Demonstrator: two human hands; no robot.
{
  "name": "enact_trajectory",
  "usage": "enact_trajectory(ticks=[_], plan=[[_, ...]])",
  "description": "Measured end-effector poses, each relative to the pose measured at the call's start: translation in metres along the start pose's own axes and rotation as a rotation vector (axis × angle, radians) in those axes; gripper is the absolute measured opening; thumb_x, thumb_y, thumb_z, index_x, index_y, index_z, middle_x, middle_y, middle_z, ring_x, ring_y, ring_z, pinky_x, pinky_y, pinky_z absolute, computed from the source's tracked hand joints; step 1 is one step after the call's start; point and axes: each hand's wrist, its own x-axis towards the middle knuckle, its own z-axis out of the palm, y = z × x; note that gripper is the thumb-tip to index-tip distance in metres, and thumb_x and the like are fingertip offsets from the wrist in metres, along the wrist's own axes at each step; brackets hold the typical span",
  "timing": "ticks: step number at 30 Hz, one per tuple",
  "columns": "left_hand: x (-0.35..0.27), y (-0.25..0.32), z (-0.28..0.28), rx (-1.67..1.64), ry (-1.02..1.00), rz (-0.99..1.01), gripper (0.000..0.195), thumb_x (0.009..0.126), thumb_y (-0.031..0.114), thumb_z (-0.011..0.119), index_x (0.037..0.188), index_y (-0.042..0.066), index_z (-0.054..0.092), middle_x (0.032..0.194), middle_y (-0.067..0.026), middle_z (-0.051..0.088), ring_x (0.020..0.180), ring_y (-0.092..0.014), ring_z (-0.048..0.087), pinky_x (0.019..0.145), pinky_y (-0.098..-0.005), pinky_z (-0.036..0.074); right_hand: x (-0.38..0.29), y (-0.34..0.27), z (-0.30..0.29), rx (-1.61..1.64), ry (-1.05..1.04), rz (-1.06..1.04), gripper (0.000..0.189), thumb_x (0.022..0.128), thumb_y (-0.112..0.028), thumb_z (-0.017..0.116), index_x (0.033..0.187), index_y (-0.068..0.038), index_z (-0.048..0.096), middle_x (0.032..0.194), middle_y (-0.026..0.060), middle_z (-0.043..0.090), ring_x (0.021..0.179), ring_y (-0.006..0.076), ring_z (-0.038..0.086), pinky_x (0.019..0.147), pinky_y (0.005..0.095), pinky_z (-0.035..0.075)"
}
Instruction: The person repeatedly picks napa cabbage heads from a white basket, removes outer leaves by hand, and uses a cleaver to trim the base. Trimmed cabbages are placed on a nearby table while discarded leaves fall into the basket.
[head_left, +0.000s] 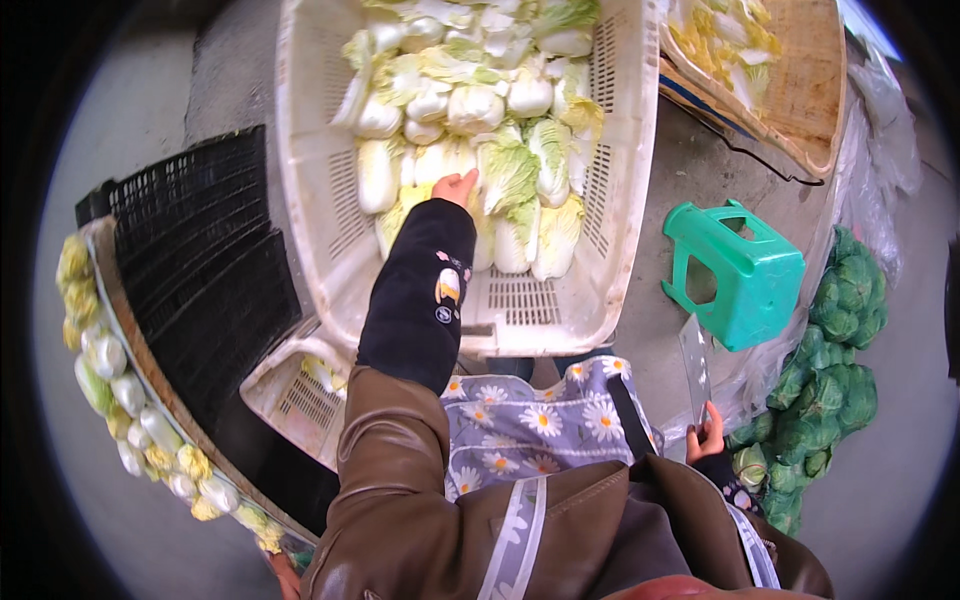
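Observation:
My left hand (456, 189), in a black sleeve cover, reaches into a large white plastic crate (637, 225) in front of me. It is at the napa cabbages (517, 169) lying in rows there; its fingers are partly hidden, so I cannot tell whether they grip one. Loose pale leaves (457, 67) lie over the cabbages towards the far end. Out to the right, low beside my body, my right hand (703, 435) holds a cleaver (696, 360) by its handle. Its broad metal blade points up and away, with pale bits stuck to it.
A green plastic stool (750, 277) lies tipped over at right. Beyond it are cabbages in green net bags (825, 405) and a crate of yellow leaves (810, 82). Black crates (202, 225), a smaller white basket (300, 397), more napa cabbages (142, 420) and another person's hand (283, 574) are left.

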Motion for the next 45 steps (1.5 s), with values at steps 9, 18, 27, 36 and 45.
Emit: enact_trajectory(ticks=[9,18,27,36,45], plan=[[0.080,0.058,0.053,0.503,-0.196,-0.139,0.108,0.049,0.071,0.058,0.115,-0.012,0.040,0.118,-0.0259,0.043,0.110,-0.027,0.044,0.089,-0.0316,0.034,0.002,0.057,0.015,0.141,-0.066,0.078,0.058,0.071,0.003,0.052,0.124,-0.004,0.031,0.065,0.0034,0.053,0.051,0.0066,0.042,0.048,0.0207,0.034],[0.029,0.041,0.042,0.891,-0.406,0.133,0.065,0.065,0.010,0.059,0.122,0.033,0.037,0.093,-0.0269,0.052,0.099,-0.036,0.050,0.084,-0.0362,0.040,0.001,0.026,0.023,0.216,-0.100,-0.015,0.056,0.072,0.004,0.050,0.124,-0.004,0.030,0.067,0.0046,0.052,0.056,0.0085,0.047,0.053,0.0219,0.038],[-0.132,0.062,-0.080,-1.022,-0.278,-0.273,0.052,0.072,0.034,0.063,0.110,0.002,0.048,0.102,-0.0126,0.057,0.094,-0.024,0.054,0.084,-0.0363,0.043,-0.011,-0.058,0.011,0.185,-0.135,-0.354,0.052,0.075,0.004,0.049,0.123,-0.002,0.030,0.060,-0.0011,0.045,0.047,0.0050,0.037,0.045,0.0205,0.028],[-0.379,0.094,-0.224,-1.159,0.055,-0.132,0.048,0.077,0.029,0.060,0.113,0.000,0.044,0.104,-0.0115,0.055,0.094,-0.022,0.055,0.084,-0.0337,0.044,-0.052,-0.274,0.037,0.012,-0.588,-0.955,0.050,0.080,-0.011,0.051,0.128,-0.010,0.033,0.074,0.0094,0.057,0.053,0.0145,0.051,0.056,0.0256,0.043],[-0.545,0.059,-0.307,-1.247,0.391,-0.059,0.055,0.083,0.041,0.047,0.122,0.004,0.036,0.113,-0.0094,0.050,0.099,-0.022,0.052,0.085,-0.0366,0.042,-0.214,-0.396,0.120,-0.223,-0.914,-1.168,0.073,0.058,-0.041,0.067,0.121,-0.014,0.042,0.084,0.0221,0.059,0.079,0.0334,0.058,0.073,0.0365,0.046]])
